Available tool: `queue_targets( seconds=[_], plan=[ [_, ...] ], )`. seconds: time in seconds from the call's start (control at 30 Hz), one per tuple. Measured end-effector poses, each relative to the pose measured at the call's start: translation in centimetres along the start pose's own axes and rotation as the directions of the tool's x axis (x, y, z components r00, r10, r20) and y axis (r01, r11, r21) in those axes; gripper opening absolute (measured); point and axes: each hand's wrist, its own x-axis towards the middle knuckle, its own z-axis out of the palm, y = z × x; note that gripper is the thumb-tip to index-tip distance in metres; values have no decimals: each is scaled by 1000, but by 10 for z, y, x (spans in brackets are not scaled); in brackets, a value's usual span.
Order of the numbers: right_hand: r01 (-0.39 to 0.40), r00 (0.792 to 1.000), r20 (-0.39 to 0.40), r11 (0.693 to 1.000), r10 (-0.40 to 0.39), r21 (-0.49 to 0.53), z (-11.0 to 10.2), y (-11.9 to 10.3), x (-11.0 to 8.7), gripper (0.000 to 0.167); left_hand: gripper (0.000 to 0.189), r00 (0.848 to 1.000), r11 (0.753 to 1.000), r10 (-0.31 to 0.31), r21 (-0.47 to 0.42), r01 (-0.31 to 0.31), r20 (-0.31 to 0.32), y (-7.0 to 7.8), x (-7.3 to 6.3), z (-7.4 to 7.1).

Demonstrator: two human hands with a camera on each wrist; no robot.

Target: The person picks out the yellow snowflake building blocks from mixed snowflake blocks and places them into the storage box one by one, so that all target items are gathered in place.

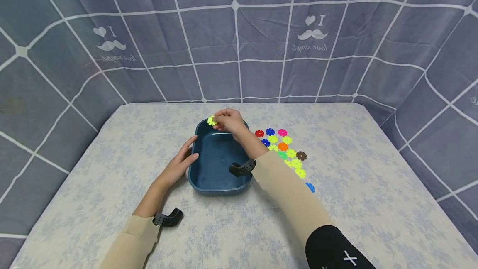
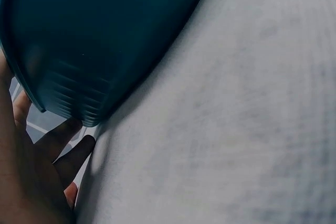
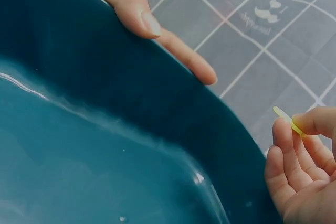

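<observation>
A dark blue-green plastic basin (image 1: 220, 161) stands on the table. My left hand (image 1: 181, 161) rests against its left side, thumb tip at the rim and fingers fairly straight along the outer wall. In the left wrist view, those fingers (image 2: 63, 140) touch the ridged outside of the basin. Over the basin's far edge, my right hand (image 1: 230, 123) pinches a yellow-green snowflake disc (image 1: 211, 121) between thumb and fingertips. The right wrist view shows this disc (image 3: 286, 118) edge-on, above the rim level. Inside the basin, the visible floor is bare.
Several loose snowflake discs lie right of the basin, among them a red one (image 1: 259, 133), an orange one (image 1: 282, 146), a brown one (image 1: 301, 155) and a blue one (image 1: 310, 187). A patterned cloth covers the table (image 1: 149, 136). Grey checked curtains (image 1: 261, 32) hang behind and at both sides.
</observation>
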Motion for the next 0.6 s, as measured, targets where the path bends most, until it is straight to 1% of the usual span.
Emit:
queue_targets(
  seconds=[0.2,0.4,0.5,0.6],
  plan=[
    [-59,998,28,997,58,42,5,4,3,24,60,1000,1000,7,4,-7,1,1,0,-1],
    [-127,991,37,991,126,36,9,13,5,23,61,1000,1000,-4,-2,4,4,1,1,1],
    [-138,990,32,990,137,22,10,18,7,23,61,1000,1000,-10,-5,10,5,1,1,1],
    [-129,991,28,991,129,-20,10,22,7,24,61,1000,1000,-13,-7,13,1,1,1,1]
  ],
)
